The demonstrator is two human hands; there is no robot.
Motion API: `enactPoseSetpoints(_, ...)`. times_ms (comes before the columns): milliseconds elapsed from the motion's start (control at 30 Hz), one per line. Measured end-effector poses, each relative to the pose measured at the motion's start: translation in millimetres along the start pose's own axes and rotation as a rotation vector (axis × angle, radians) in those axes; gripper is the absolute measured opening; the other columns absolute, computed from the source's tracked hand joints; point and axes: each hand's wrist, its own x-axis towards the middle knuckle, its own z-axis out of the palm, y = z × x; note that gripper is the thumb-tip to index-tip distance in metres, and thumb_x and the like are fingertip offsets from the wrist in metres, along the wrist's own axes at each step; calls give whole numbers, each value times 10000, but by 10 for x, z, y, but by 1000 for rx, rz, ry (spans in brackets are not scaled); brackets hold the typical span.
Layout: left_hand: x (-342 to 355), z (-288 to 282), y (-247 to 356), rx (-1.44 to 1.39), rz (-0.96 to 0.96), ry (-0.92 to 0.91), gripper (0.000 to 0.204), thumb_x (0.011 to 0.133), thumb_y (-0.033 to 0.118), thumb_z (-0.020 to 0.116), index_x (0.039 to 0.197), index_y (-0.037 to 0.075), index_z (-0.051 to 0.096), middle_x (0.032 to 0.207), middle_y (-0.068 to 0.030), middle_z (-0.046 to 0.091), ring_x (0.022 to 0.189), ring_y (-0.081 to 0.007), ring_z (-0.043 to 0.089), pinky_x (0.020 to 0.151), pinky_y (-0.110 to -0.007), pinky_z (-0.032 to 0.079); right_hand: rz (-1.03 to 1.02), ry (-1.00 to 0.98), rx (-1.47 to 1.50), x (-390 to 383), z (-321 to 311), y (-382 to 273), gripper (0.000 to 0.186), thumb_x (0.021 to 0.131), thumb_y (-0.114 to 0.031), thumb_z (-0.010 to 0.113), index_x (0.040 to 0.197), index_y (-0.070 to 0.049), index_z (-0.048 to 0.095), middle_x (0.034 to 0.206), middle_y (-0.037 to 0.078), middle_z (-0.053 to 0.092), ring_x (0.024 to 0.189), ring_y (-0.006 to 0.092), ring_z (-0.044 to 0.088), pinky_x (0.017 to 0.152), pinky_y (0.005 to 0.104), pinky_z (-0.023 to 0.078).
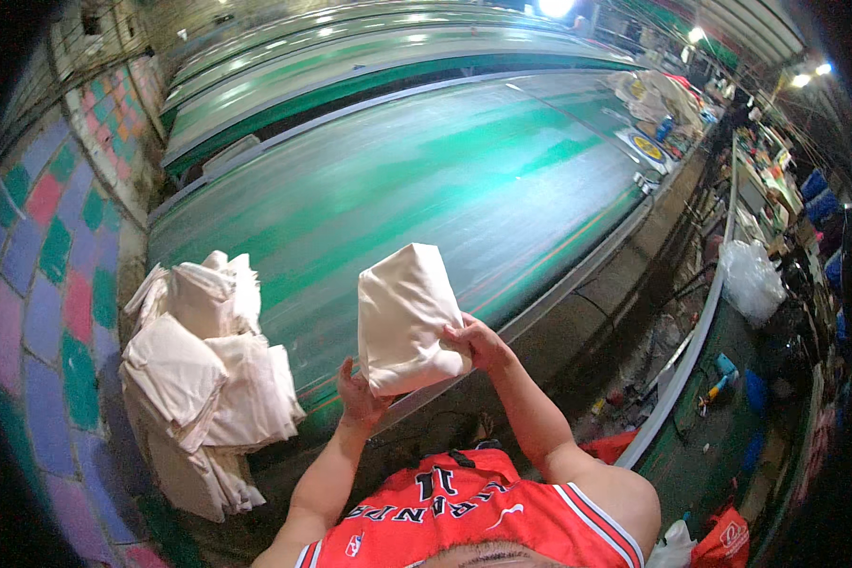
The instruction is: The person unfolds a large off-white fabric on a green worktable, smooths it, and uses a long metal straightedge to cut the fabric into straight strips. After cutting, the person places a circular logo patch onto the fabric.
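Green table (398, 189) ahead! Right hand (483, 343) clasped folded cloth (407, 312); left hand (362, 401) propped it, grip unclear: holding step, likely needed level lowering.

Right hand (483, 343) gripping cream cloth (407, 312), green table (398, 189)

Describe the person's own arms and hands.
The left hand and right hand are bare, with no gloves or wristwear visible. Both arms are sleeveless; the red jersey has white-and-dark striped trim at the armholes and dark lettering.
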Motion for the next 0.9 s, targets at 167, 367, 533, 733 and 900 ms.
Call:
enactPoseSetpoints(167, 399, 677, -598, 338, 8, -162, 632, 1007, 446, 429, 1436, -18, 433, 1381, -179, 566, 1214, -364, 598, 1066, -501, 474, 12, 174, -273, -496, -641, -544, 646, 850, -159, 747, 1399, 24, 457, 1265, 172, 602, 1102, 277, 634, 971, 405, 523)
enactPoseSetpoints(367, 1227, 1077, -1374, 376, -106, -58, 528, 1045, 386, 463, 1405, -1, 445, 1327, -158, 596, 1175, -288, 630, 1008, -452, 525, -275, 197, -1376, -844, -1402, -985, 1068, 707, -491, 869, 1491, 12, 348, 1529, 275, 283, 1435, 391, 310, 1158, 437, 337)
enactPoseSetpoints(533, 1703, 1353, -1829, 821, 171, 99, 506, 1001, 325, 610, 1336, -26, 467, 1166, -142, 651, 1037, -253, 672, 797, -406, 600, -373, 128, -1533, -981, -1691, -1221, 821, 747, -364, 872, 1421, -57, 516, 1367, 161, 575, 1225, 292, 591, 1035, 378, 474)
enactPoseSetpoints(733, 2108, 1394, -1231, 452, 290, 22, 500, 961, 248, 653, 1339, -32, 485, 1162, -144, 659, 935, -253, 688, 800, -394, 568, -835, 336, -501, -707, -2209, -2272, 440, 807, 79, 424, 1170, 72, 674, 1181, 97, 684, 1105, 211, 631, 1028, 368, 471)
enactPoseSetpoints(900, 2548, 1089, -904, 680, 811, 628, 480, 940, 146, 612, 1368, -22, 476, 1365, -178, 541, 1199, -287, 575, 997, -415, 480, -492, 868, -267, -380, -2907, -2806, 445, 1006, -245, 590, 1362, -21, 444, 1135, 97, 626, 994, 213, 643, 886, 402, 548)
